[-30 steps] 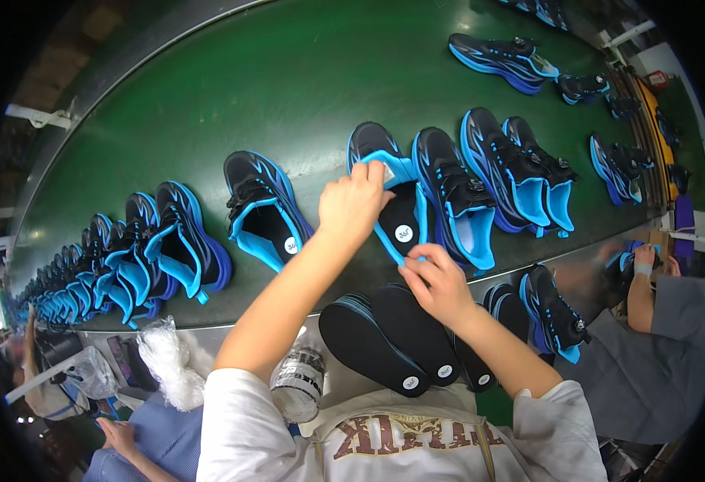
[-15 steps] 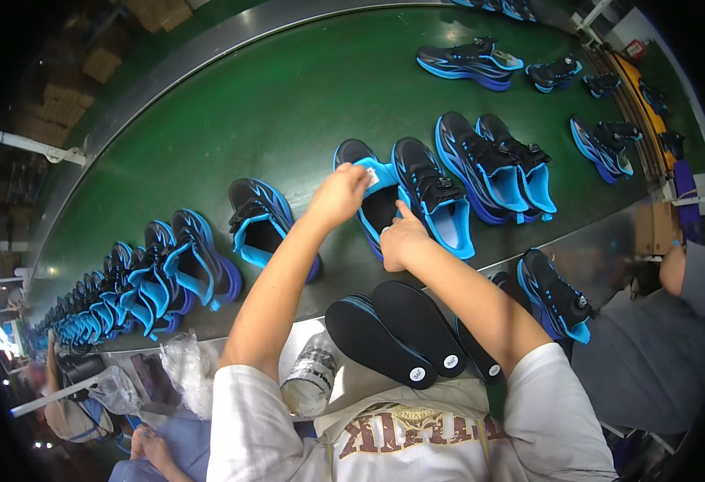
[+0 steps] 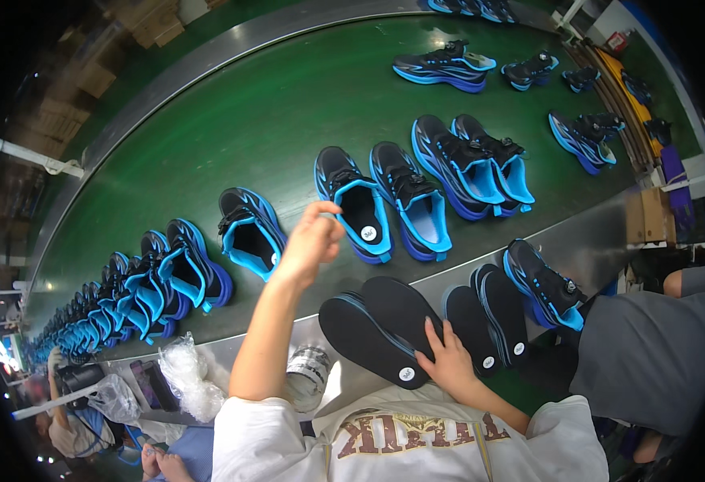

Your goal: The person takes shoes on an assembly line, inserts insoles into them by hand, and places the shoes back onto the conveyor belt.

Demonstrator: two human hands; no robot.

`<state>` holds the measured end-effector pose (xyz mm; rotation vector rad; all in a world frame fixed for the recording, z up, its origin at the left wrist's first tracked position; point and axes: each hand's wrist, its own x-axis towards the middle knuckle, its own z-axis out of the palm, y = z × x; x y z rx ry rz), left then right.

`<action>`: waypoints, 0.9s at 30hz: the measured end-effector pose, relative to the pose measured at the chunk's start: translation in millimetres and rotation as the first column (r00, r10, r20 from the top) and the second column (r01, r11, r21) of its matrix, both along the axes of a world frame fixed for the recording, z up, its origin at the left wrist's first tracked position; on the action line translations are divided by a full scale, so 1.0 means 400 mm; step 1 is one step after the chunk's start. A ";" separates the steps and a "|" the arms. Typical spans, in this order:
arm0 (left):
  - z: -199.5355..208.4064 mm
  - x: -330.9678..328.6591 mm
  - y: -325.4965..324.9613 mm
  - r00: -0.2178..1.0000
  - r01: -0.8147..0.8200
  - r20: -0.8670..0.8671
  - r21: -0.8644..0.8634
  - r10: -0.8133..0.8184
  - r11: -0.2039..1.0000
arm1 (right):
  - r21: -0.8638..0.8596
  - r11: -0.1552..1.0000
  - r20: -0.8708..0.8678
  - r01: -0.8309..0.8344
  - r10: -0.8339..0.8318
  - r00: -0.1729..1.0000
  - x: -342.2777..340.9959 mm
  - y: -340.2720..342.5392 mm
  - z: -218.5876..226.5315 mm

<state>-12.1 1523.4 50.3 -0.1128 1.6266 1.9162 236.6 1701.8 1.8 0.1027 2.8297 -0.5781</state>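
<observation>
My left hand (image 3: 314, 241) is raised just left of a black and blue sneaker (image 3: 378, 229), holding nothing, its index finger stretched out and the others loosely bent. Inside that sneaker lies a black insole (image 3: 359, 210) with a round white sticker at the heel. Low in front of me, my right hand (image 3: 453, 363) rests with spread fingers on a black insole (image 3: 396, 304) in a pile. More insoles (image 3: 503, 309) with white stickers lie to its right. A second sneaker (image 3: 407, 193), with a pale inside, stands beside the first.
Several matching sneakers (image 3: 200, 261) line the green work surface (image 3: 288, 104) to the left, and others (image 3: 477, 173) stand to the right. One sneaker (image 3: 539, 281) sits near the insoles. A jar (image 3: 307, 373) and clear plastic bags (image 3: 185, 365) are close by. Other people sit on both sides.
Both hands have left the sneaker: my right hand came down onto the insole pile, my left drew back to the left. The insole's heel sticker now shows inside the sneaker.
</observation>
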 end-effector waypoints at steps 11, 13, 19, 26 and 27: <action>-0.108 -0.087 0.246 0.300 -0.413 -0.611 -0.775 -0.733 0.478 | -0.545 0.833 -0.166 0.095 -0.218 0.962 -0.220 0.260 0.270; -0.073 -0.128 0.275 0.467 -0.205 -0.559 -0.822 -0.685 0.531 | -0.554 0.814 -0.044 0.173 -0.236 0.971 -0.283 0.297 0.327; -0.038 -0.181 0.284 0.667 0.020 -0.452 -0.783 -0.592 0.621 | -0.508 0.703 0.430 0.498 -0.294 0.853 -0.425 0.331 0.324; -0.070 -0.160 0.282 0.804 0.073 -0.391 -0.682 -0.447 0.728 | -0.346 0.818 0.490 0.460 -0.261 0.832 -0.484 0.362 0.257; -0.063 -0.161 0.283 0.819 0.121 -0.336 -0.691 -0.465 0.712 | -0.340 0.842 0.460 0.418 -0.238 0.855 -0.493 0.343 0.233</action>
